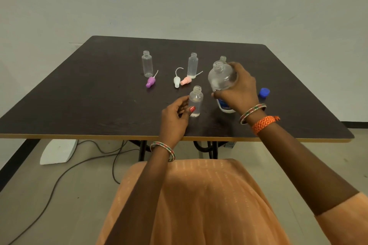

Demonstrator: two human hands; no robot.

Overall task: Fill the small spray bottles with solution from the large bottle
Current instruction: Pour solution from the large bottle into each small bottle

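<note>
Right hand (239,89) grips large bottle (222,79); left hand (176,113) pinches small bottle (195,101) just beside it. Pouring step; next, tip neck over its mouth.

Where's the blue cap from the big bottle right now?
In the head view, the blue cap lies on the table at the right, just beyond the right hand that grips the large bottle.

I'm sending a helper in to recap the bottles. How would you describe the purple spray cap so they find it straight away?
On the dark table, look to the left-hand group, at the clear small bottle standing farthest left. The purple spray cap lies on its side just in front of that bottle's base, its thin tube pointing up and right. It is the only purple piece; the white cap and pink cap lie together further right.
</note>
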